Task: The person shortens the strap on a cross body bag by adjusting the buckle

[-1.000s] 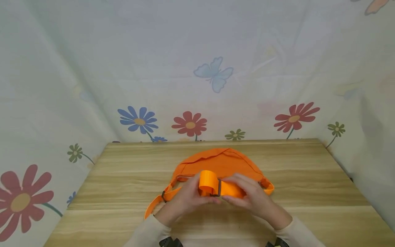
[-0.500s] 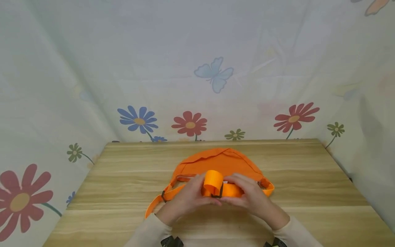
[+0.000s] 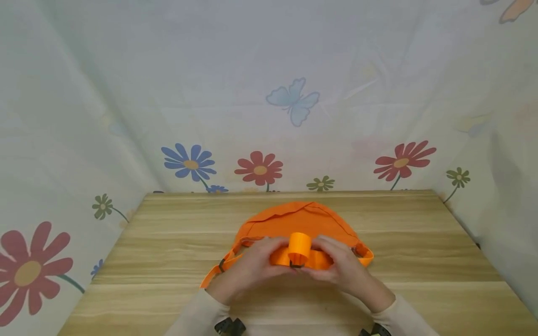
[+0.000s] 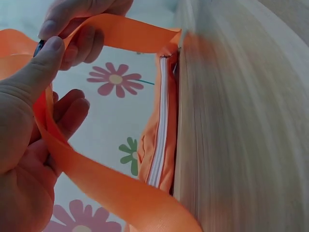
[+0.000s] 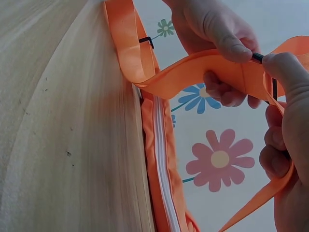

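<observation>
An orange waist bag (image 3: 294, 221) lies on the table, its white zipper (image 5: 161, 159) showing in both wrist views. In front of it, both hands hold its orange strap above the tabletop. A dark slider buckle (image 3: 296, 265) sits on the strap between the hands, and a strap loop (image 3: 299, 245) stands up there. My left hand (image 3: 256, 266) grips the strap left of the buckle, thumb at the buckle's edge. On the other side my right hand (image 3: 344, 268) pinches the strap, its thumb also close to the buckle. Some fingers are hidden behind the webbing.
A second dark slider (image 3: 222, 266) sits on the strap at the bag's left. The wooden table (image 3: 420, 242) extends to both sides. A pale cloth backdrop (image 3: 235, 84) with printed flowers stands behind and around it.
The strap loop has shifted to the right and now stands midway between the hands. More webbing shows beside my left hand. The bag has not moved.
</observation>
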The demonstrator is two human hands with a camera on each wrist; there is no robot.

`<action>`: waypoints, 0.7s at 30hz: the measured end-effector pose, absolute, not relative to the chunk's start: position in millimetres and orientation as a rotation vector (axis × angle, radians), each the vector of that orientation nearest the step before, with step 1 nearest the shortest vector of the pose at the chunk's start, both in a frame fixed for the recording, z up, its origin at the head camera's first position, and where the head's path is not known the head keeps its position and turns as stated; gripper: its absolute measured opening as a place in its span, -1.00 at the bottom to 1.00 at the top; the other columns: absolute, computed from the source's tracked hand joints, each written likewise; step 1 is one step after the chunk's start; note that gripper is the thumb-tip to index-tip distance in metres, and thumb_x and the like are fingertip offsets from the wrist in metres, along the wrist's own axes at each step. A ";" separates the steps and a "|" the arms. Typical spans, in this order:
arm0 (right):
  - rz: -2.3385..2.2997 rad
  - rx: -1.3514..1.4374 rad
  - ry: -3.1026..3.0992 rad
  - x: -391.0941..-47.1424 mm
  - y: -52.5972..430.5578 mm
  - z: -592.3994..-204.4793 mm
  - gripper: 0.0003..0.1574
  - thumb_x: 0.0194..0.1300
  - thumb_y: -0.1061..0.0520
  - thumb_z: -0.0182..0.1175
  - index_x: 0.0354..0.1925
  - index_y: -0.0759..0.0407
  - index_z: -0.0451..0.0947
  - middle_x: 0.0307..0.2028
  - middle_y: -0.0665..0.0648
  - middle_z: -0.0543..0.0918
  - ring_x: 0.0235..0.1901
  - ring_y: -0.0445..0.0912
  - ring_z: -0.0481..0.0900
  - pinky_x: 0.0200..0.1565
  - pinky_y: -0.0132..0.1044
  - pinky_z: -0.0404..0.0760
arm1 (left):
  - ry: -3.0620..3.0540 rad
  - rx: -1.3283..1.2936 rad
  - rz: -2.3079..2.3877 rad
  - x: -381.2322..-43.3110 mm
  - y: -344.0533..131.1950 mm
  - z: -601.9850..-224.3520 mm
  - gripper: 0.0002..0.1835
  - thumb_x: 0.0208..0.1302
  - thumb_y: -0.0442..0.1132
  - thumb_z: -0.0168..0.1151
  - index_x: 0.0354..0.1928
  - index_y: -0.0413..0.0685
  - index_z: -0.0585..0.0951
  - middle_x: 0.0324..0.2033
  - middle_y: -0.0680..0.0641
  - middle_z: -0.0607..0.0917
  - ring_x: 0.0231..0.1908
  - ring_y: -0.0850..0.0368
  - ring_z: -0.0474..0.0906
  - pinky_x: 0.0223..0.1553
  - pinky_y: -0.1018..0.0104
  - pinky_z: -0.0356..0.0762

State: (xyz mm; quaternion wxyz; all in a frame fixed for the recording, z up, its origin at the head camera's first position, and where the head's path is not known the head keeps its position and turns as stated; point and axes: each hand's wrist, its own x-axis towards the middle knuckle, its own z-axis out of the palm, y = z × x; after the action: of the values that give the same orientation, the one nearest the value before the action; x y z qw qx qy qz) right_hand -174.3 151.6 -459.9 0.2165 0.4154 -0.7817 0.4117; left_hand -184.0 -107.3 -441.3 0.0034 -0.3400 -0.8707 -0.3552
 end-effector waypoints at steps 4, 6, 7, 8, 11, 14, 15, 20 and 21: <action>1.155 1.156 -2.156 -174.8 153.4 -459.9 -0.51 0.31 -0.03 0.58 0.08 0.12 0.65 -0.14 -0.01 0.71 -0.27 -0.24 0.58 -0.20 -0.52 0.62 | -2.721 -1.078 -1.135 -184.8 -111.6 -442.8 -0.36 0.23 0.01 0.61 0.32 0.04 0.66 0.20 0.06 0.78 0.11 0.11 0.69 0.28 0.10 0.68; 1.153 1.158 -2.145 -175.1 154.3 -459.9 -0.52 0.31 -0.03 0.58 0.07 0.12 0.65 -0.14 0.01 0.71 -0.28 -0.23 0.58 -0.21 -0.51 0.62 | -2.722 -1.074 -1.177 -184.9 -113.3 -443.9 -0.39 0.25 0.01 0.60 0.31 0.05 0.67 0.19 0.07 0.79 0.14 0.11 0.71 0.31 0.07 0.67; 1.150 1.157 -2.143 -175.2 154.9 -460.0 -0.51 0.31 -0.03 0.58 0.08 0.12 0.65 -0.13 0.02 0.72 -0.26 -0.22 0.59 -0.19 -0.51 0.62 | -2.726 -1.065 -1.203 -184.8 -114.2 -444.7 -0.42 0.27 0.03 0.58 0.30 0.06 0.68 0.18 0.09 0.78 0.16 0.12 0.71 0.32 0.06 0.66; 1.152 1.148 -2.152 -175.2 155.5 -460.1 -0.50 0.32 -0.05 0.57 0.09 0.12 0.65 -0.11 0.02 0.73 -0.25 -0.23 0.61 -0.16 -0.52 0.62 | -2.728 -1.056 -1.230 -184.7 -115.2 -445.3 -0.44 0.30 0.05 0.55 0.29 0.08 0.68 0.18 0.11 0.78 0.17 0.12 0.71 0.33 0.05 0.66; 1.143 1.142 -2.139 -176.1 157.1 -460.4 -0.45 0.31 -0.05 0.58 0.12 0.16 0.65 -0.08 0.07 0.76 -0.21 -0.18 0.65 -0.10 -0.51 0.65 | -2.746 -1.002 -1.343 -184.3 -117.7 -445.9 -0.47 0.34 0.11 0.51 0.30 0.17 0.69 0.18 0.22 0.76 0.19 0.18 0.68 0.36 0.03 0.63; 1.149 1.141 -2.128 -177.3 158.9 -460.1 -0.42 0.25 0.02 0.62 0.13 0.18 0.64 -0.07 0.10 0.78 -0.19 -0.15 0.68 -0.06 -0.50 0.67 | -2.750 -0.947 -1.418 -184.0 -120.7 -445.7 -0.50 0.37 0.15 0.49 0.28 0.25 0.69 0.17 0.32 0.74 0.18 0.25 0.66 0.35 0.06 0.63; 1.156 1.140 -2.130 -177.5 159.7 -459.8 -0.42 0.23 0.05 0.63 0.13 0.18 0.64 -0.07 0.10 0.78 -0.20 -0.15 0.67 -0.07 -0.49 0.67 | -2.747 -0.934 -1.433 -184.0 -121.8 -445.2 -0.51 0.36 0.15 0.49 0.27 0.26 0.69 0.16 0.33 0.74 0.17 0.26 0.66 0.34 0.08 0.63; 1.160 1.106 -2.164 -178.1 164.4 -458.7 -0.45 0.20 0.07 0.65 0.07 0.18 0.65 -0.09 0.08 0.77 -0.24 -0.21 0.62 -0.17 -0.51 0.65 | -2.734 -0.900 -1.404 -184.3 -130.6 -443.7 -0.57 0.36 0.08 0.52 0.21 0.25 0.71 0.11 0.26 0.77 0.09 0.23 0.66 0.27 0.09 0.66; 1.156 1.097 -2.170 -178.0 165.4 -458.5 -0.46 0.22 0.05 0.64 0.06 0.17 0.66 -0.09 0.08 0.77 -0.24 -0.22 0.62 -0.18 -0.52 0.65 | -2.741 -0.888 -1.400 -184.5 -132.9 -443.7 -0.58 0.36 0.07 0.52 0.21 0.24 0.71 0.11 0.23 0.78 0.09 0.21 0.66 0.28 0.05 0.66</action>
State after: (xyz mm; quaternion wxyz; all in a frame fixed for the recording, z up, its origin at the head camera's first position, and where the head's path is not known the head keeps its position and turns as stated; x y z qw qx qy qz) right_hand -178.0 165.4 -458.5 0.2229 0.3971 -0.7857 0.4187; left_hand -184.5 -132.9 -443.7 -0.0307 -0.2771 -0.8552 -0.4369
